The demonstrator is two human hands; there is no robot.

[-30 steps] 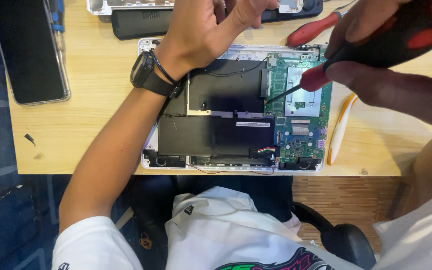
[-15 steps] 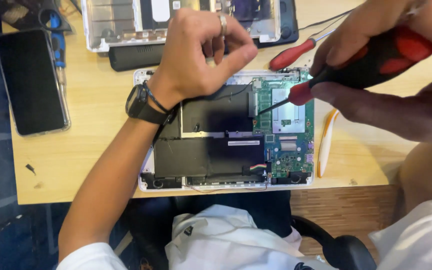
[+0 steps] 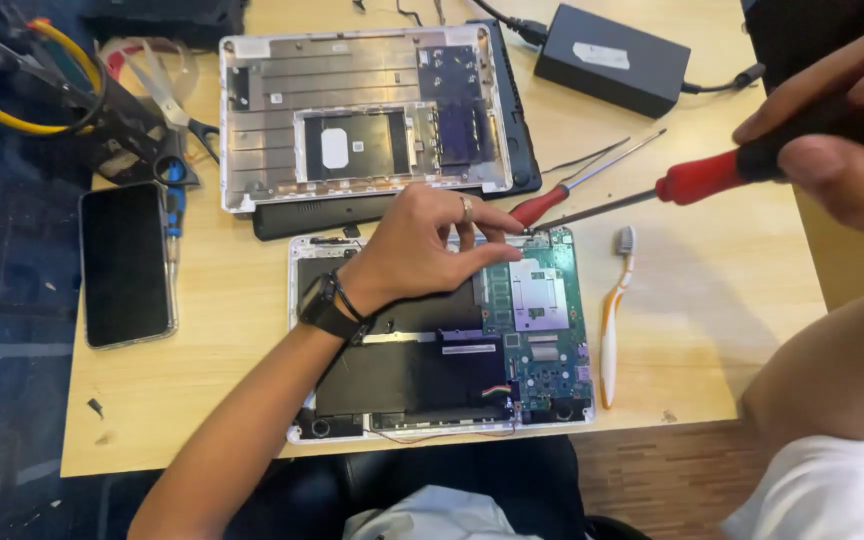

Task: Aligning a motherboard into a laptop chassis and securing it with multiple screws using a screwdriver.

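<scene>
Laptop (image 3: 432, 390) opened, green board bare | left hand (image 3: 422, 250) pinching atop | right hand (image 3: 832, 120) gripping screwdriver (image 3: 652, 195)

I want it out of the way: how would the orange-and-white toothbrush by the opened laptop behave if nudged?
The toothbrush looks slim and plastic, so probably light and quick to slide on the smooth wooden table. Its rounded handle might let it roll slightly. It lies near the table's edge, so a hard push could drop it.

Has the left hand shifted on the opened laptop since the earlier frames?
Yes. The left hand has moved toward the green circuit board, its fingers now at the board's top edge, by the red-handled screwdriver's tip.
</scene>
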